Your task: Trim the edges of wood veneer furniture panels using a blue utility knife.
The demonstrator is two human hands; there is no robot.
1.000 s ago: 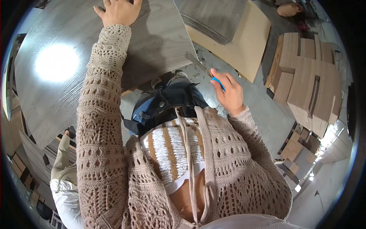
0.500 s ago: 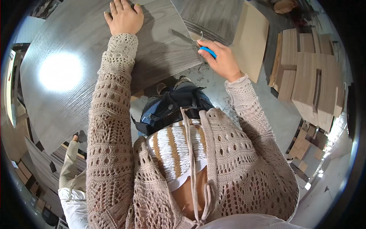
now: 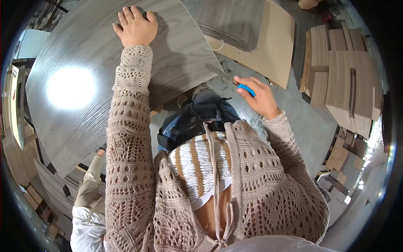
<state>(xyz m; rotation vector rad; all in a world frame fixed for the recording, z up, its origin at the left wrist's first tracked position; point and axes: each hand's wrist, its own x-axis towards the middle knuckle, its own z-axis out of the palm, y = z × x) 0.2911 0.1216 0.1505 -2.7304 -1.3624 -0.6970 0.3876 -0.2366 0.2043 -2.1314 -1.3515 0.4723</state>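
A large grey wood-grain board [image 3: 180,54] lies in front of me. My left hand [image 3: 137,28] rests flat on it near the far edge, fingers spread and holding nothing. In my right hand [image 3: 263,100] is a flat file [image 3: 219,71], its blue handle wrapped by my fingers. The blade points up and to the left, its tip by the board's right edge near the near corner. A thin white curled strip [image 3: 220,45] shows just off that edge, higher up.
Grey boards [image 3: 235,21] lie over a tan sheet [image 3: 283,46] beyond the right edge. Stacked brown panels [image 3: 336,75] stand at the far right. Dark shavings are scattered on the floor [image 3: 239,71]. Another person [image 3: 90,189] stands at the lower left, a hand near the board.
My right hand and the file have moved down and to the right, along the board's edge toward its near corner. My left hand stays flat on the board.
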